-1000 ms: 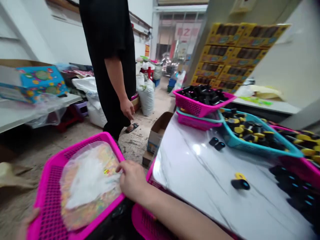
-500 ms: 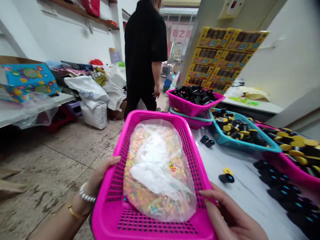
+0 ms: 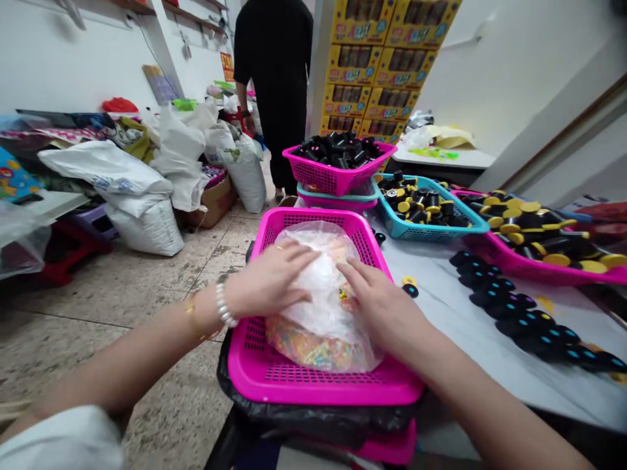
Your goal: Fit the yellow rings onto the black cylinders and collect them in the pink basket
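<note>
Head view: left hand [image 3: 272, 277] and right hand [image 3: 385, 307] laid open on a clear bag [image 3: 313, 349], left fingers slightly apart, right fingers close together. Bag full of small multicoloured bits, lying in the middle of a pink basket [image 3: 323, 394]. Black plastic [image 3: 313, 419] beneath the basket's near edge. Alongside, a white table [image 3: 434, 261]: black pieces [image 3: 509, 310] toward its right edge, blue basket [image 3: 431, 232] toward its far edge. Beyond, a person [image 3: 277, 85] in black.
</note>
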{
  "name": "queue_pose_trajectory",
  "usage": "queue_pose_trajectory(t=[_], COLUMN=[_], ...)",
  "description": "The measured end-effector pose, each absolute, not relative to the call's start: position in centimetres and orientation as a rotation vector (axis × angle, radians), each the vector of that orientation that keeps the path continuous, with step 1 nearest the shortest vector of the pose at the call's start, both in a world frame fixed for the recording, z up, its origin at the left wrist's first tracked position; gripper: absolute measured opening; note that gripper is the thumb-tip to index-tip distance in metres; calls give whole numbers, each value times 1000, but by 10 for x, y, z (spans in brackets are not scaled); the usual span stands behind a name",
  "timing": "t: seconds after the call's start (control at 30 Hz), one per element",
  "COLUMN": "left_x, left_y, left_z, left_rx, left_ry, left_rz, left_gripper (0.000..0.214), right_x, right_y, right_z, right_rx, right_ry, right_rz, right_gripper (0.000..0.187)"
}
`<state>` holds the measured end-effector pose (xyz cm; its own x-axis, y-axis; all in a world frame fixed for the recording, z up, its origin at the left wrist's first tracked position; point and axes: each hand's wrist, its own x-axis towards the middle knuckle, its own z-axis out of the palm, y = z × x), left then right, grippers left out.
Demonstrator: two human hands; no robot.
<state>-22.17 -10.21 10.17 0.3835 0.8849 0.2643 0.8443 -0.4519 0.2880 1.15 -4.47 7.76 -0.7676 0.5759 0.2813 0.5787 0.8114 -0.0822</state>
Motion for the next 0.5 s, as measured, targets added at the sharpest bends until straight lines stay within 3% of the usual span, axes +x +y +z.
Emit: queue_pose_trajectory(t=[0.07, 0.17, 0.3, 0.4, 0.5], left_x=[-214, -221, -234, -215, -185], left_y=[-86, -68, -54, -42, -33], left_z=[94, 98, 133, 157, 167], left_rx=[2578, 2576, 2391, 1801, 1392], left_ry=[1339, 1345, 1473, 1494, 1190], left_rz=[296, 127, 697, 1111, 1185], left_gripper=[44, 19, 20, 12, 17], right_x=[-1, -1, 7, 0, -8], right_y=[-31, -19, -17, -17, -11], right_z=[72, 75, 101, 121, 125], right_rx=[-989, -1100, -978, -794, -816], right_ry=[-2896, -2930, -2647, -2366, -2174], right_rz=[52, 191, 542, 829, 768], right_gripper=[43, 26, 18, 45, 62])
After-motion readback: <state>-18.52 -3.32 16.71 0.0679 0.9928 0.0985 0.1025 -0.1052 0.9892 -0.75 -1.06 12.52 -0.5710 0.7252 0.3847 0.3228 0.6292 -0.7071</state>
